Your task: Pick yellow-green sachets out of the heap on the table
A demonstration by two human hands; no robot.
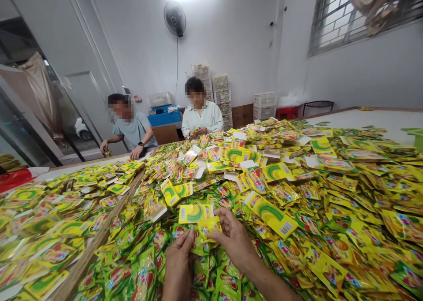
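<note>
My left hand (179, 258) and my right hand (234, 235) are raised over a big heap of yellow and green packets (297, 195). Both pinch a small yellow sachet (209, 227) between them, fingers closed on its edges. A flat yellow carton (195, 213) is held just behind the sachet, under my right fingertips. Green and red sachets (145, 270) lie below my wrists.
Two people sit at the far side of the table (380, 118), handling packets. More packets cover a second table (49, 217) at left, past a wooden edge (99, 243). White crates (265, 105), a blue box (164, 117) and a wall fan (175, 18) stand behind.
</note>
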